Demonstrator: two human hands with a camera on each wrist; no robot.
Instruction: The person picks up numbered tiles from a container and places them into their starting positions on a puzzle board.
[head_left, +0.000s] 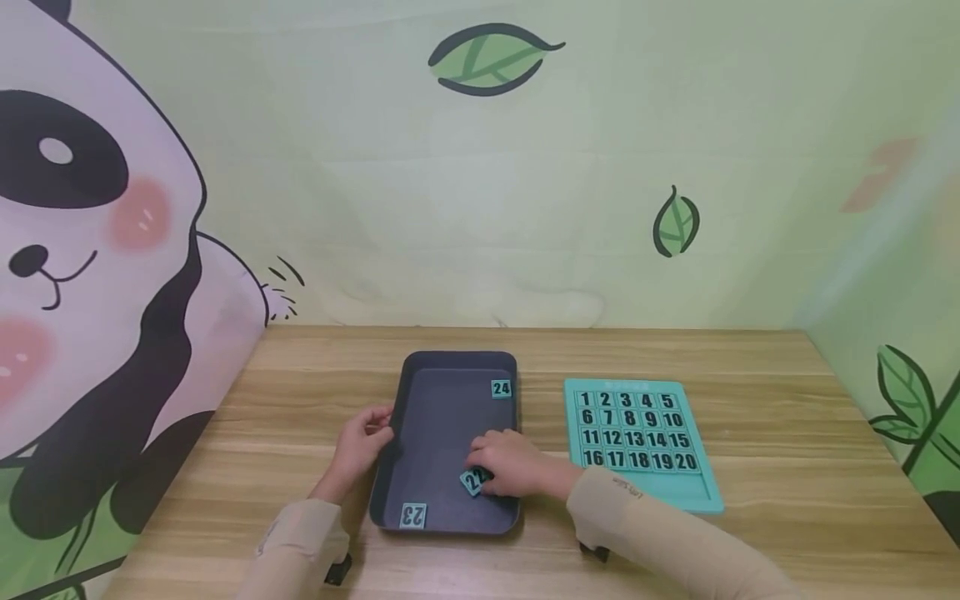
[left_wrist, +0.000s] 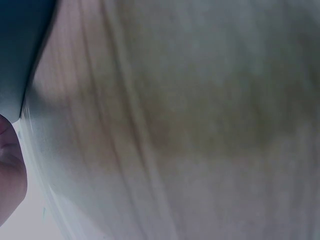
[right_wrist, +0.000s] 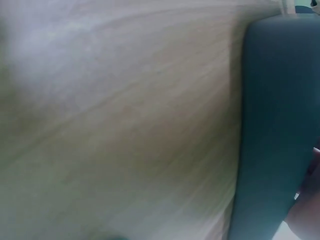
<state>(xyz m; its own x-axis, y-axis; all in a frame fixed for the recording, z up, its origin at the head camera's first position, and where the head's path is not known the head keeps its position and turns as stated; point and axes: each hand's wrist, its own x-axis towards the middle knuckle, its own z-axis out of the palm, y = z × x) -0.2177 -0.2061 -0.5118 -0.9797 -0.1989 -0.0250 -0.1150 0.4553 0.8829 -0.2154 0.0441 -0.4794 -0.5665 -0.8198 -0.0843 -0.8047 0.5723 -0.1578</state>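
In the head view, a dark tray (head_left: 442,417) lies on the wooden table. My left hand (head_left: 358,446) holds its left rim with thumb and fingers. Over the tray's right side, my right hand (head_left: 512,462) pinches a teal number tile marked 22 (head_left: 473,481), which sits tilted; the fingers partly cover it. A tile marked 24 (head_left: 501,389) lies near the far right corner, and an upside-down 23 tile (head_left: 413,516) near the front left. Both wrist views are blurred and show mostly table, the tray's outer wall (right_wrist: 275,125) and a bit of each hand.
Right of the tray lies a teal number board (head_left: 637,486) with rows of tiles from 1 to 20 and a bare strip at its front. The right forearm passes close to the board's near left corner. A printed wall (head_left: 562,208) stands behind the table (head_left: 765,400).
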